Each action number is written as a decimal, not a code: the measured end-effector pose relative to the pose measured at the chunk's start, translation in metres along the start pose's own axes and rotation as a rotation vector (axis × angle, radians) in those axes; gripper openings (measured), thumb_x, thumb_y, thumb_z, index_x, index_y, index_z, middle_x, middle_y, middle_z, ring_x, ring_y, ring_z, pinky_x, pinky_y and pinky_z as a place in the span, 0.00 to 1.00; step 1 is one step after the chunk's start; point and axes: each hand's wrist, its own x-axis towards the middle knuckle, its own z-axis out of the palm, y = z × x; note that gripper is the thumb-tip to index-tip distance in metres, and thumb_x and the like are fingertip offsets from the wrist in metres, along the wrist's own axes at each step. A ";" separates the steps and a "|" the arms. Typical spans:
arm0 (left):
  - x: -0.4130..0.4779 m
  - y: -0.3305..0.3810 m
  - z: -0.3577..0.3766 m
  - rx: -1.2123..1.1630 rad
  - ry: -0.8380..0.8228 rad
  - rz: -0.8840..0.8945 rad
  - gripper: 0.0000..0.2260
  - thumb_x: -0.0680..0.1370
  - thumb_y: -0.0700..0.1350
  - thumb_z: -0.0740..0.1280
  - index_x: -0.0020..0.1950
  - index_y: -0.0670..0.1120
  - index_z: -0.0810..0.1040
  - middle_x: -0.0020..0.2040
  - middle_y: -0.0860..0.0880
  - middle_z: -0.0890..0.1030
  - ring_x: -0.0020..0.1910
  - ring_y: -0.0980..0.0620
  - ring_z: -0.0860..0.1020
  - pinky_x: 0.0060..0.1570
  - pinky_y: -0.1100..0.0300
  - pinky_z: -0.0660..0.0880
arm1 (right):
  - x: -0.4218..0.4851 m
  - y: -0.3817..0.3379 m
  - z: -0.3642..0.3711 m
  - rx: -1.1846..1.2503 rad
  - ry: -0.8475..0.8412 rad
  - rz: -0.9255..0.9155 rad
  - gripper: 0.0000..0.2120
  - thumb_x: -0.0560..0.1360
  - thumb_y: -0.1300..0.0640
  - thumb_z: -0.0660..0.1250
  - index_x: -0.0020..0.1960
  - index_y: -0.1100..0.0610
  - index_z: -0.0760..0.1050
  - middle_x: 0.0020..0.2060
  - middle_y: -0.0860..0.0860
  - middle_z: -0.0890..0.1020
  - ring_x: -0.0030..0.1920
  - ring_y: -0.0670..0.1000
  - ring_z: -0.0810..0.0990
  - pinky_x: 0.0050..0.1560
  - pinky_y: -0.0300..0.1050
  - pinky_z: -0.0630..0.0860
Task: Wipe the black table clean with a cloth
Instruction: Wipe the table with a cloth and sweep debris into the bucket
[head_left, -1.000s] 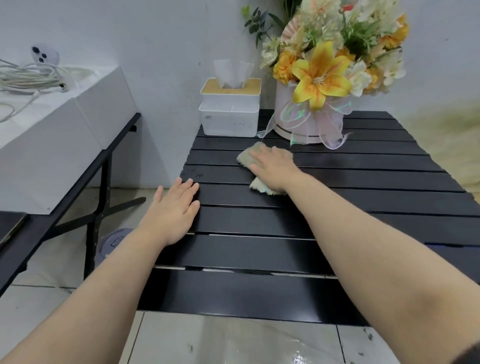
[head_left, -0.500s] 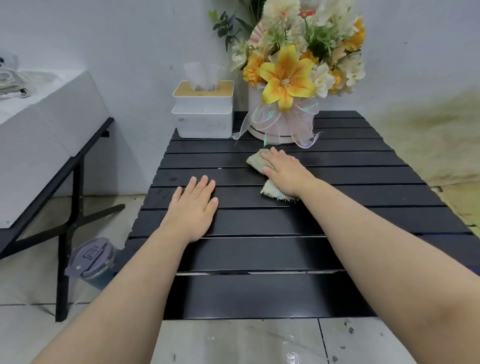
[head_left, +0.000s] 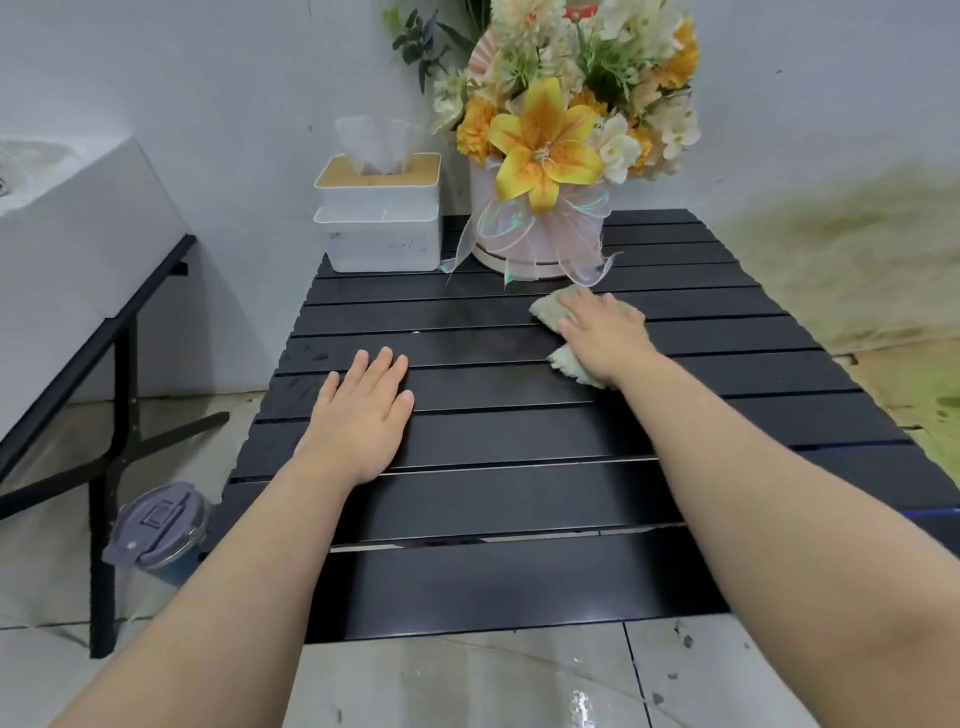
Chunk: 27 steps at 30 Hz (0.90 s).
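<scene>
The black slatted table (head_left: 509, 499) fills the middle of the head view. A pale green cloth (head_left: 548, 312) lies on its far slats, just in front of the flower box. My right hand (head_left: 602, 338) lies flat on the cloth with straight fingers, pressing it onto the table; cloth edges show beyond the fingers and below the palm. My left hand (head_left: 363, 410) rests flat on the table's left part, fingers straight, holding nothing.
A white tissue box (head_left: 382, 228) and a white round box of yellow and cream flowers (head_left: 550, 156) stand at the table's far edge against the wall. A white box sits on a black bench (head_left: 78, 280) at left. A lidded cup (head_left: 156, 530) stands on the floor.
My right hand has slid the cloth to the right along the far slats, from in front of the tissue box to in front of the flower box. My left hand stays flat on the table.
</scene>
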 end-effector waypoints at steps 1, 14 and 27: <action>-0.001 0.000 0.000 -0.004 -0.003 0.000 0.23 0.82 0.51 0.45 0.77 0.52 0.48 0.78 0.54 0.46 0.77 0.54 0.42 0.75 0.52 0.40 | -0.002 -0.010 0.001 0.005 0.003 -0.034 0.20 0.80 0.52 0.50 0.71 0.52 0.61 0.73 0.53 0.63 0.72 0.57 0.61 0.69 0.57 0.57; 0.007 0.045 -0.004 0.043 -0.023 -0.026 0.23 0.81 0.51 0.45 0.76 0.51 0.50 0.78 0.53 0.47 0.77 0.51 0.42 0.75 0.48 0.41 | -0.018 0.085 -0.017 0.032 -0.018 0.039 0.23 0.82 0.51 0.48 0.76 0.49 0.53 0.78 0.51 0.53 0.77 0.56 0.50 0.75 0.55 0.48; 0.011 0.120 0.030 0.045 -0.015 0.059 0.23 0.81 0.51 0.44 0.77 0.51 0.47 0.78 0.53 0.46 0.77 0.51 0.42 0.75 0.49 0.42 | -0.077 0.141 -0.047 0.212 -0.107 -0.320 0.20 0.81 0.54 0.54 0.73 0.50 0.62 0.75 0.46 0.61 0.76 0.50 0.54 0.75 0.43 0.47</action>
